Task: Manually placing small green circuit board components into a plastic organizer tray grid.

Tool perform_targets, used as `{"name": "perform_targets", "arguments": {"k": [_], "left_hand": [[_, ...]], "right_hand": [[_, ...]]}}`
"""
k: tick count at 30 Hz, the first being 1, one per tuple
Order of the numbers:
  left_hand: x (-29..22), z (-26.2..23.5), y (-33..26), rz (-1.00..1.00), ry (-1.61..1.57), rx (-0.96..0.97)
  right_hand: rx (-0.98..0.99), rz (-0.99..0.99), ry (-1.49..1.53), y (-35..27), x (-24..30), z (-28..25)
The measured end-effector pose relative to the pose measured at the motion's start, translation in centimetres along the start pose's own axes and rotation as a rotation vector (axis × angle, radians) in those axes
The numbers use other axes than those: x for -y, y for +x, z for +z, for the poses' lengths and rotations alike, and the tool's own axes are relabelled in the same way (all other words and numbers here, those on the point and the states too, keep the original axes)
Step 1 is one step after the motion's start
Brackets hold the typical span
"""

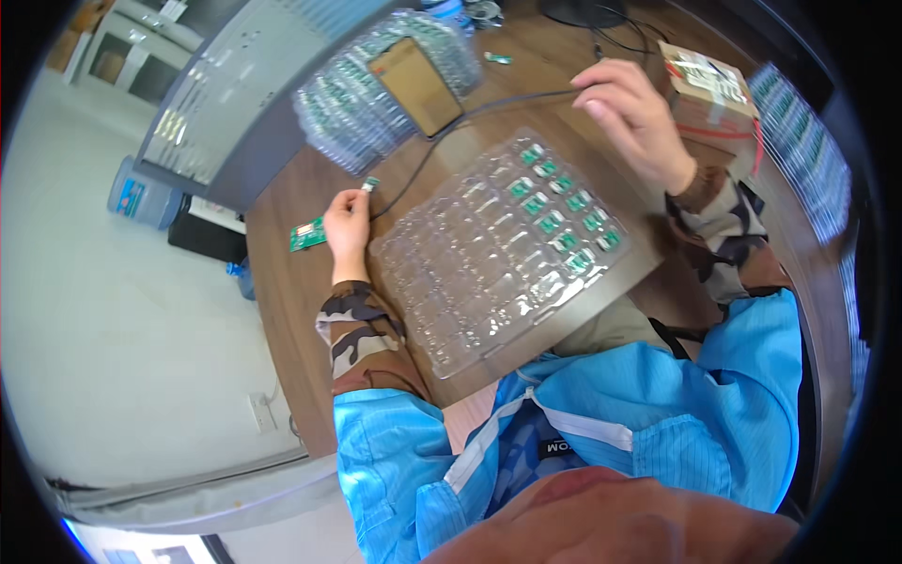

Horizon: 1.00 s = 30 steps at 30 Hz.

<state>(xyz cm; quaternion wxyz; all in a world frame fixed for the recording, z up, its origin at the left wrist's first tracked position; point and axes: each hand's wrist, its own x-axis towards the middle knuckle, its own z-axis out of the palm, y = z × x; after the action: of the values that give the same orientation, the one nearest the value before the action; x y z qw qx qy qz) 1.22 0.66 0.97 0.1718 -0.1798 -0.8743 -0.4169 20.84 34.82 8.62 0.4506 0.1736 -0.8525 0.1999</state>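
Observation:
Between the fingertips of my left hand is a small circuit board, gripped at its end. A larger green circuit board lies on the desk just left of that hand. My right hand is raised beyond the tray, its thumb and fingers closed around a black cable. The cable runs across the desk and down beside my left hand; where it ends there is hidden. Between my forearms lies a clear plastic blister tray, with several small green boards in its right-hand pockets.
Stacked clear trays of boards stand at the back, a phone-like slab on top. A loose small board lies behind the cable. At right are a cardboard box and more stacked trays. A partition borders the desk's left.

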Motion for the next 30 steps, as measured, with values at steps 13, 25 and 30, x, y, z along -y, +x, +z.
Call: {"name": "perform_targets", "arguments": {"k": [13,25,30], "left_hand": [[-0.7,0.1,-0.5,-0.043,0.057,-0.052],[-0.5,0.1,-0.3,-0.016,0.080,-0.035],[-0.5,0.1,-0.4,-0.015,0.083,-0.034]], "right_hand": [[0.080,0.104,0.022,-0.2,-5.3,8.9],[0.312,0.247,0.068,-0.9,-5.3,9.4],[0.323,0.230,0.070,-1.0,-5.3,9.2]]}}
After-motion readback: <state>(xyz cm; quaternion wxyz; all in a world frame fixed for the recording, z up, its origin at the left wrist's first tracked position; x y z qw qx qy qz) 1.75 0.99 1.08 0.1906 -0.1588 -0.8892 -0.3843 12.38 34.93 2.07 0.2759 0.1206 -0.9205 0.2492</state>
